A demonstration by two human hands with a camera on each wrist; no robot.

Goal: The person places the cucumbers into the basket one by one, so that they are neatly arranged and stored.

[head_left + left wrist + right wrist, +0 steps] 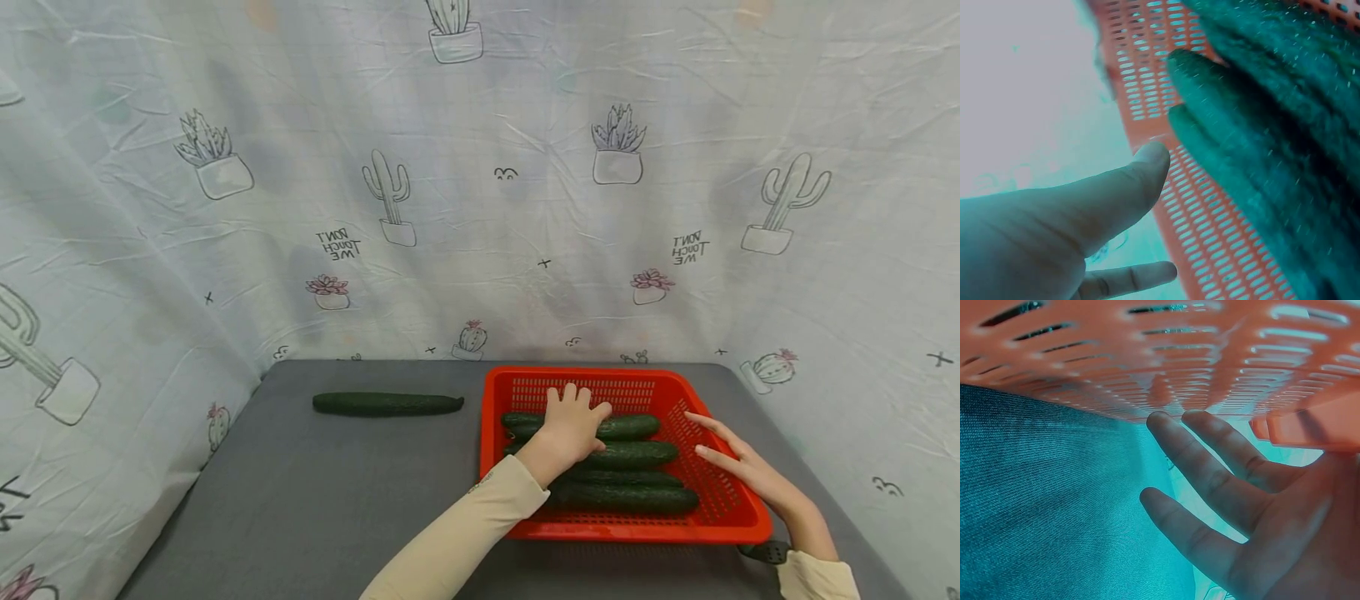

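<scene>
A red plastic basket [600,532] with slotted walls holds several dark green cucumbers [630,500] lying side by side. My left hand [568,427] reaches in over the rearmost cucumber [633,427], fingers spread toward the back wall. In the left wrist view, the thumb [1125,194] stretches straight beside the cucumbers, overlapping the slotted wall. At the basket's right side, my right hand [757,475] has its fingers extended, two digits showing over the rim. In the right wrist view, three nearly straight fingers [1210,481] lie under the slotted red plastic, two fingertips right at it.
Another cucumber [387,404] lies alone on the grey table [315,500], left of the basket. A white sheet printed with potted cacti [480,208] hangs behind the table and along both sides. A dark band [765,551] circles the right wrist.
</scene>
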